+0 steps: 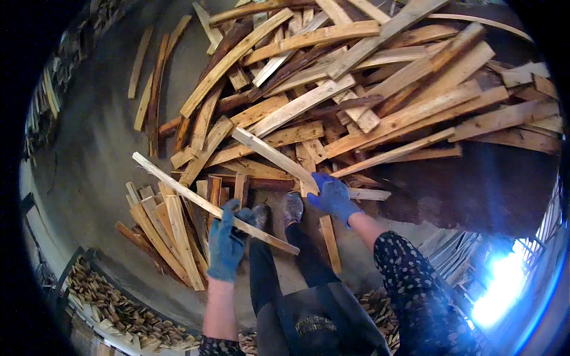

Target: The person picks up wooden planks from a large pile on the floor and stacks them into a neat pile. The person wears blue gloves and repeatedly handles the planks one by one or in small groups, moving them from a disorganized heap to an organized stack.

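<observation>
In a blue-grey work glove, my left hand (225, 242) is closed around a long, thin, pale wooden slat (178, 186). The slat slants from upper left down to the right, across the front of my legs. My right hand (333, 199), gloved in brighter blue, grips another wooden slat (274, 156). That one reaches up and left over the edge of a large heap of wooden slats (297, 113). My right fingertips are partly hidden. Both slats are held apart from each other.
Several slats stand bunched upright (172, 237) left of my legs. Loose slats (155, 89) lie on the floor at the far left. A container of short wood pieces (119, 296) stands at the lower left. Bright light (499, 291) glares at the lower right. My shoes (293, 207) are beside the heap.
</observation>
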`<state>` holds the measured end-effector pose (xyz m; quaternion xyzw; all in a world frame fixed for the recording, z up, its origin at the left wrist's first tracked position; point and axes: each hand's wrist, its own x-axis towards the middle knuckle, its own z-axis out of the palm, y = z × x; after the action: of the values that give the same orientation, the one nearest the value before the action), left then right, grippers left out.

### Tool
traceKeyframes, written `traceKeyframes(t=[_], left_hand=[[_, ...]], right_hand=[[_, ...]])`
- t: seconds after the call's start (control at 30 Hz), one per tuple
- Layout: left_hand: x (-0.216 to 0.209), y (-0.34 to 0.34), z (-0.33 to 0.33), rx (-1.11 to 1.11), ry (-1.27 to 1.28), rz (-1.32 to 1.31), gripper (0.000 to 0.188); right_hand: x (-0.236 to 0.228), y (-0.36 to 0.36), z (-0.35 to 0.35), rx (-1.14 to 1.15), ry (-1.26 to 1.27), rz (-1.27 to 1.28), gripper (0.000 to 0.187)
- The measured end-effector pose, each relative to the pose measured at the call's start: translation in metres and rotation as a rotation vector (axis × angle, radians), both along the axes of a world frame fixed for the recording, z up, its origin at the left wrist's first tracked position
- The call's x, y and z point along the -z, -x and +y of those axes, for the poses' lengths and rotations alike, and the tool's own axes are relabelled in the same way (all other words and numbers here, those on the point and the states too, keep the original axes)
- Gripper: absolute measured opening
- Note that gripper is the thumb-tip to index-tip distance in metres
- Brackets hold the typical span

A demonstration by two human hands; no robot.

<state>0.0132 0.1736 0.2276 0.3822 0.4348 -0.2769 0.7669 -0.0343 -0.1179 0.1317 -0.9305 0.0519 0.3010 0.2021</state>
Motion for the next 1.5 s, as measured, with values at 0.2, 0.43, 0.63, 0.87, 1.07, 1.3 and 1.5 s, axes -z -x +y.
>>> traceKeyframes(t=[0.2,0.43,0.63,0.87,1.07,1.3,1.5], left_hand=[[0.05,0.075,-0.033,-0.027,0.028,0.101,0.03],[0.008,-0.003,-0.033,0.254,-0.301,0.047,0.031],[-0.068,-0.259,-0.004,-0.068,-0.078,-0.97,0.043],[-0.008,-0.07,-0.053,0.219,-0.076,-0.279,0.065],[-0.006,0.017,-0.043,0.166,0.125,0.17,0.041],[0.01,0.035,0.048,0.156,-0.305,0.061,0.037],[0.001,-0.031,0.085,0.102,-0.38,-0.129,0.036]], right_hand=[[0.072,-0.033,0.005,-0.141,0.155,0.295,0.047],[0.028,0.028,-0.036,0.283,-0.471,0.475,0.042],[-0.064,0.007,-0.023,0.428,-0.788,0.54,0.042],[-0.101,-0.078,0.042,0.577,-0.985,0.593,0.031],[-0.007,-0.158,0.031,-0.433,-0.187,-0.506,0.044],[-0.015,-0.242,0.001,-0.69,0.442,-0.03,0.04],[-0.039,-0.237,0.053,0.44,-0.602,0.098,0.037]])
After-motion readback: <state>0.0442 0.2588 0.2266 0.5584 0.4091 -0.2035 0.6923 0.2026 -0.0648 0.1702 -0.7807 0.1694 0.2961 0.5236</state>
